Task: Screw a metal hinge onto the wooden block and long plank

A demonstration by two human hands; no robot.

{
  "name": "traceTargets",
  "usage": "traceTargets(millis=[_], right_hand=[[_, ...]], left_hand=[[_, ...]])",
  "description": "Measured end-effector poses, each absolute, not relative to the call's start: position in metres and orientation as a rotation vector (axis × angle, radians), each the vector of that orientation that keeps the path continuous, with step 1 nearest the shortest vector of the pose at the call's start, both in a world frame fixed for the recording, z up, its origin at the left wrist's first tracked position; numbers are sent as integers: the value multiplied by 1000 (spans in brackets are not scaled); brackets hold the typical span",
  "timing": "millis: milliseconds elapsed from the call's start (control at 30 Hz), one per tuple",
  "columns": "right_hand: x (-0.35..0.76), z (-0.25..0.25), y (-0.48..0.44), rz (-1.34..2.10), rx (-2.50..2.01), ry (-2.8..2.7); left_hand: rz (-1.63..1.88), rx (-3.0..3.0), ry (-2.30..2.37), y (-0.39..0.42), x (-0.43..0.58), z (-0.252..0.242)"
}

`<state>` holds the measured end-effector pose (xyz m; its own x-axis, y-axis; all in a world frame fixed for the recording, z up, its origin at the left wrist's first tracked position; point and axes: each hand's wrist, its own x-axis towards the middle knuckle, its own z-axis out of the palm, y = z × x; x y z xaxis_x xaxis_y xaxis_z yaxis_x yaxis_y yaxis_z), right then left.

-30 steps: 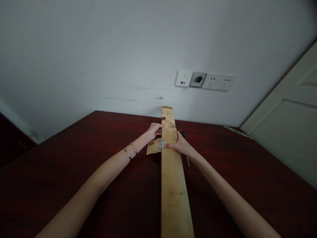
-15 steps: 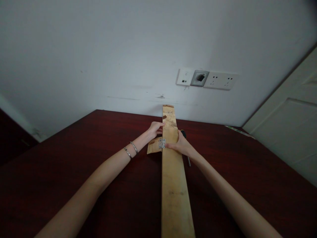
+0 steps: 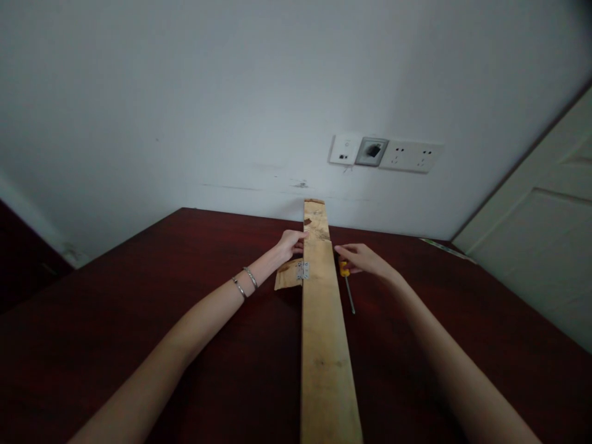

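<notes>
A long wooden plank (image 3: 326,345) runs away from me toward the wall. A metal hinge (image 3: 303,270) joins its left edge to a short wood piece (image 3: 287,275). My left hand (image 3: 292,242) grips the plank's left edge just beyond the hinge, thumb on top and fingers curled beneath or beside it. Right of the plank, my right hand (image 3: 361,258) is closed around the handle of a screwdriver (image 3: 350,297) with yellow on its handle. Its shaft points back toward me, and the fingers partly cover the handle.
Everything rests on a dark red tabletop (image 3: 222,382) against a white wall (image 3: 222,98). Socket plates (image 3: 409,156) are fixed to the wall, one holding a black plug (image 3: 374,150). A pale strip (image 3: 446,248) lies at the back right, near a white door (image 3: 546,228).
My right hand has let go of the plank and moved right onto the screwdriver, whose yellow handle now shows. My left hand keeps its hold on the plank.
</notes>
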<state>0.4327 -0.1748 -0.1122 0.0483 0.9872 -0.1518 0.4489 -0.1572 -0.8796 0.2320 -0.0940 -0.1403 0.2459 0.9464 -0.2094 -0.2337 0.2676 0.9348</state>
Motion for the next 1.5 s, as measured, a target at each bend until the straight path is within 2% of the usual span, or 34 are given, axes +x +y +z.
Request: traceTargets(millis=[167,367,933,1500], right_hand=[[436,-111,-148,1076,-1697,-1336],[419,-117,-142,1284,-1548,-1317],[427,-123,-184,1553,-1365,-1215],[408,-131,-191,1496,-1321,-1106]], left_hand=[[984,953,992,-95,232,-137],[978,967,1018,-94,232,-138],[983,988,1029,-89,231,-144],[1000,970,1027,-99,232,-134]])
